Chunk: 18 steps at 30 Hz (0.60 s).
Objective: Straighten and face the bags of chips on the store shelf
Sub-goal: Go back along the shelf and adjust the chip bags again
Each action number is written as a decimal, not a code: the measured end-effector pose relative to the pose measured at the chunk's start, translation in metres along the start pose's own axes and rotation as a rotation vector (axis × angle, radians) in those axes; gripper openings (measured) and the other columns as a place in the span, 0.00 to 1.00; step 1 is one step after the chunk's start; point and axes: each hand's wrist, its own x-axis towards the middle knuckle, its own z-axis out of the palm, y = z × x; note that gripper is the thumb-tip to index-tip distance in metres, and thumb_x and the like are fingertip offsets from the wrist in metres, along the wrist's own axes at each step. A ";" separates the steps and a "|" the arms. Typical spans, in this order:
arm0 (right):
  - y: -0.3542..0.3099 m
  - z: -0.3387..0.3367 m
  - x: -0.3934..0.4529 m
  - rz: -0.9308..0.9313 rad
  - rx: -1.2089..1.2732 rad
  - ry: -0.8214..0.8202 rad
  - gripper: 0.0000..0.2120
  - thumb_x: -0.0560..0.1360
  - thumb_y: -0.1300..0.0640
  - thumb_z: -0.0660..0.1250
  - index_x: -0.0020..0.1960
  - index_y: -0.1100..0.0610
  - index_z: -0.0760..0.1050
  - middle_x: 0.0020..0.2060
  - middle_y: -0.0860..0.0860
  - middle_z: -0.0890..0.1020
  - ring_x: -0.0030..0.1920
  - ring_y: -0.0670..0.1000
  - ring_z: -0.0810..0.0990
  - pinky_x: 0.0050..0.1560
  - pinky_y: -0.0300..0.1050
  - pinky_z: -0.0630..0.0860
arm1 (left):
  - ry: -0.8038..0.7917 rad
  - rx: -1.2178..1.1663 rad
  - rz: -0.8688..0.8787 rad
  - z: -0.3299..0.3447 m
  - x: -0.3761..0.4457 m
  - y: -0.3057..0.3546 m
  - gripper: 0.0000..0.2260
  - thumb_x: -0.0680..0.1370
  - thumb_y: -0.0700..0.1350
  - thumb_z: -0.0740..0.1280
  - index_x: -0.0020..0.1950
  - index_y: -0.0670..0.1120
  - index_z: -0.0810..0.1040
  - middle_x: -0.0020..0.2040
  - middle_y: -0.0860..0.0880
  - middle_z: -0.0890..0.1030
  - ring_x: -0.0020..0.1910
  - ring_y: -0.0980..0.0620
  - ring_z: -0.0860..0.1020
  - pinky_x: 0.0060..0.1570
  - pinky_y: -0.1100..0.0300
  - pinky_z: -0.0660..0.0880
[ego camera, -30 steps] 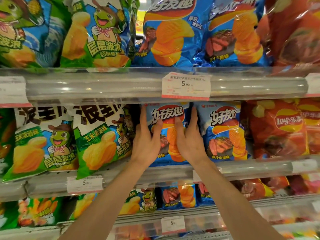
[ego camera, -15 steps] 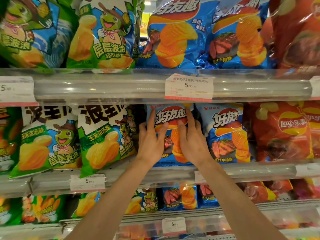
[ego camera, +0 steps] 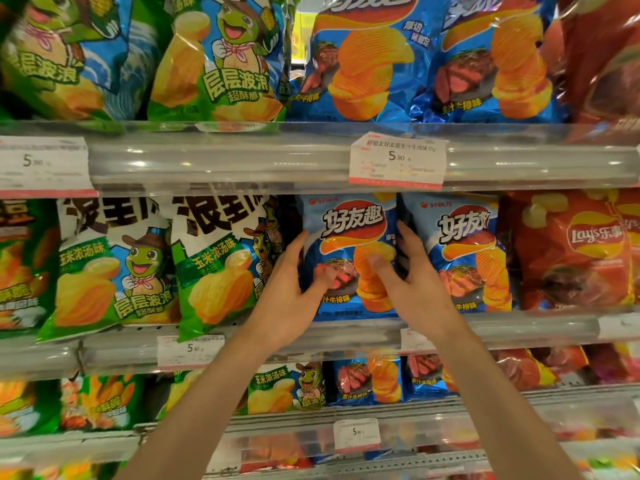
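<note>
A: On the middle shelf, where was the bag being handled?

B: The blue chip bag stood upright behind the clear front rail, facing forward, with a second blue bag just beside it on its right and a green corn-flavour bag on its left.

A: And the hands?

B: The left hand had its fingers along the bag's left edge and its thumb on the front, so that grip was clamped on the bag. The right hand did the same on the right edge, fingers reaching between the 2 blue bags, thumb pressed on the printed chips.

A: What lay around them?

B: A red Lay's bag stood further right. A price tag reading 5.90 hung on the shelf above, under larger blue and green bags. Smaller bags filled the shelf below.
</note>
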 end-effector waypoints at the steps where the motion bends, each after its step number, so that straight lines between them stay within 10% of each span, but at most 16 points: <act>1: 0.001 0.000 -0.009 0.002 0.022 0.017 0.33 0.79 0.47 0.67 0.80 0.46 0.56 0.59 0.27 0.72 0.59 0.29 0.73 0.58 0.27 0.71 | 0.005 -0.028 0.006 -0.003 -0.009 0.004 0.25 0.81 0.51 0.68 0.76 0.59 0.63 0.71 0.62 0.71 0.70 0.67 0.68 0.68 0.65 0.69; 5: 0.002 0.001 -0.052 0.040 0.090 0.112 0.30 0.77 0.48 0.68 0.76 0.48 0.64 0.66 0.44 0.75 0.66 0.42 0.74 0.64 0.36 0.73 | 0.106 -0.104 -0.006 -0.018 -0.048 0.009 0.21 0.79 0.44 0.69 0.72 0.52 0.70 0.63 0.58 0.78 0.60 0.64 0.77 0.58 0.71 0.74; 12: 0.010 0.025 -0.122 0.107 0.046 0.277 0.10 0.79 0.56 0.67 0.59 0.47 0.77 0.43 0.47 0.85 0.42 0.49 0.84 0.41 0.37 0.79 | 0.117 -0.221 -0.062 -0.049 -0.102 -0.004 0.12 0.79 0.44 0.67 0.62 0.54 0.76 0.50 0.51 0.85 0.52 0.53 0.83 0.55 0.57 0.79; 18: 0.017 0.044 -0.141 0.203 0.033 0.161 0.08 0.79 0.55 0.67 0.57 0.49 0.78 0.39 0.47 0.85 0.41 0.47 0.84 0.46 0.47 0.80 | 0.232 -0.235 -0.141 -0.063 -0.119 -0.015 0.11 0.80 0.41 0.67 0.61 0.52 0.77 0.46 0.50 0.86 0.49 0.53 0.84 0.57 0.43 0.78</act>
